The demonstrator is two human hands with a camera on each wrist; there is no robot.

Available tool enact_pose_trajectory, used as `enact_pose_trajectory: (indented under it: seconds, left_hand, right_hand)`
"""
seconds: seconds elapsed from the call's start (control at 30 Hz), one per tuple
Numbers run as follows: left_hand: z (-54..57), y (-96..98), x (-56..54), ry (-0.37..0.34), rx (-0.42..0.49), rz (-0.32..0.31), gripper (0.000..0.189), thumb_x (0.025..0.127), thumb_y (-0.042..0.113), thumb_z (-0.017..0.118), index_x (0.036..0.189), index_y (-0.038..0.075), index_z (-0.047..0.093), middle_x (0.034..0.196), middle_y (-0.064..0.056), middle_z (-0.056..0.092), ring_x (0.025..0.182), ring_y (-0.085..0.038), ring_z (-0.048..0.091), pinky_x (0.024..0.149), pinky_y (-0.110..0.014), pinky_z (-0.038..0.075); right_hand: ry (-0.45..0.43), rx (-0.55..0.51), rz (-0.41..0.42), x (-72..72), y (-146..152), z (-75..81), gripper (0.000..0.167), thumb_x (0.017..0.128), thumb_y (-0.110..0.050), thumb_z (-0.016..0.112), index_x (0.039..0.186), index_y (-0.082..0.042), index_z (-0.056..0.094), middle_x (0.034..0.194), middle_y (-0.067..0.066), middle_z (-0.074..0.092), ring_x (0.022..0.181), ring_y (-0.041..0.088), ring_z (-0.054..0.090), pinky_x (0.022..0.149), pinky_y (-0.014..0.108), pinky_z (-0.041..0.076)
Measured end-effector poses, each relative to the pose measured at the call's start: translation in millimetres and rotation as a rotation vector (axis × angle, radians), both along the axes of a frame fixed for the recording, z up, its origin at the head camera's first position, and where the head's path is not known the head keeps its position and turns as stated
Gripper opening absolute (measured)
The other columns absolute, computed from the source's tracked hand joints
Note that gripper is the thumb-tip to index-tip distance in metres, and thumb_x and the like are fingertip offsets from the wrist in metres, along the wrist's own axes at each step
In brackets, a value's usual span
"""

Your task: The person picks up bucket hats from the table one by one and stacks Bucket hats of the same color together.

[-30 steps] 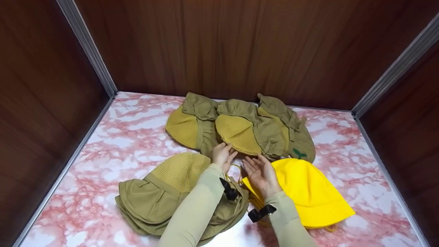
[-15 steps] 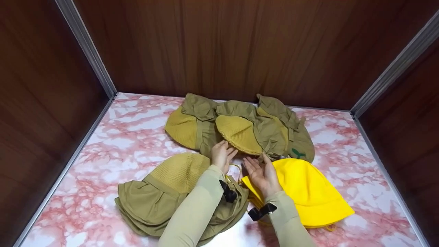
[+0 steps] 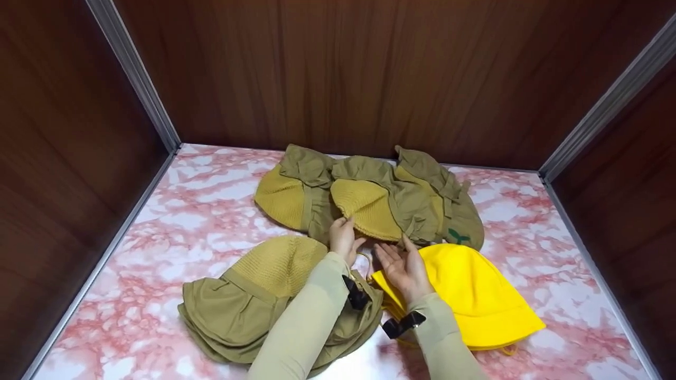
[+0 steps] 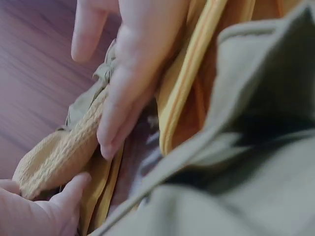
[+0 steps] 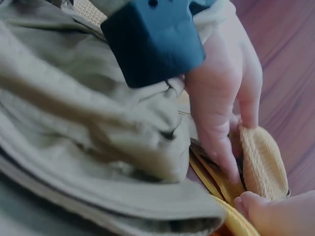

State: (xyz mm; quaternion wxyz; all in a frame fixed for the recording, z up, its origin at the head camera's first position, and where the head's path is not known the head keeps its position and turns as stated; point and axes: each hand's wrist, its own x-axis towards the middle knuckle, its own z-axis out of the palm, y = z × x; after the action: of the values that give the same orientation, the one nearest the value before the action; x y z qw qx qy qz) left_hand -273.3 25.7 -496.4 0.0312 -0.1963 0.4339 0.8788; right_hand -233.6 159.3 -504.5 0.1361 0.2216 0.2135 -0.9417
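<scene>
In the head view, a khaki sun hat [image 3: 367,208] with a mustard knitted crown lies folded in the middle of the back row. My left hand [image 3: 344,240] holds the near left edge of its crown, fingers at the rim. At the crown's near right end is my right hand [image 3: 402,269], palm turned up, fingers straight and one digit touching the edge. Both wrist views show the knitted edge [image 4: 64,152] between the two hands. Similar hats flank it: one hat [image 3: 280,195] to the left, another [image 3: 465,211] with a green sprout mark to the right.
Nearer lies a stack of khaki hats [image 3: 237,311], partly under my left forearm. Bright yellow hats [image 3: 475,295] lie beside my right hand. The pink marbled tabletop [image 3: 174,221] is bounded by dark wood panels [image 3: 338,79] with metal corner posts.
My left fingers have shifted slightly along the crown's edge and drawn closer together on it. My right hand stays nearly in place, and the hats lie almost as before.
</scene>
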Motion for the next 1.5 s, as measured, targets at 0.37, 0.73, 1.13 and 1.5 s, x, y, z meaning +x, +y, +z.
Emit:
enact_pose_trajectory:
  seconds: [0.37,0.73,1.13,1.5]
  left_hand:
    - [4.9,-5.3,18.0,0.099,0.185,-0.007,0.034,0.107,0.013,0.025,0.139,0.002,0.023,0.148,-0.029,0.036,0.137,-0.046,0.04,0.111,-0.061,0.037]
    - [8.7,-3.3,31.5,0.088,0.115,-0.012,0.034,0.106,0.013,0.028,0.138,0.001,0.029,0.141,-0.028,0.044,0.127,-0.043,0.052,0.104,-0.058,0.045]
    - [8.0,10.1,34.0,0.082,0.192,0.024,0.071,0.103,0.013,0.047,0.157,0.009,0.001,0.157,-0.023,0.025,0.141,-0.037,0.038,0.113,-0.053,0.038]
    - [6.4,25.4,33.4,0.142,0.259,0.019,0.052,0.1,0.001,0.048,0.148,0.009,0.029,0.147,-0.017,0.042,0.135,-0.029,0.044,0.114,-0.043,0.04]
  right_hand:
    - [-0.037,-0.063,-0.023,-2.9,0.3,0.1,0.073,0.105,-0.036,0.04,0.159,-0.011,-0.003,0.167,0.008,-0.004,0.154,0.021,0.007,0.125,0.029,0.016]
    - [-0.12,-0.308,-0.167,-3.2,6.5,2.1,0.028,0.1,-0.013,0.056,0.126,-0.009,0.048,0.12,0.004,0.055,0.141,0.005,0.037,0.116,0.023,0.033]
    - [-0.036,-0.266,-0.142,5.8,4.6,1.9,0.012,0.1,-0.006,0.051,0.101,0.003,0.058,0.097,0.016,0.067,0.121,0.017,0.058,0.117,0.027,0.031]
    - [0.066,-0.036,-0.117,21.4,-11.1,7.3,0.017,0.1,-0.008,0.056,0.089,-0.001,0.067,0.094,0.009,0.067,0.089,0.019,0.066,0.088,0.027,0.056]
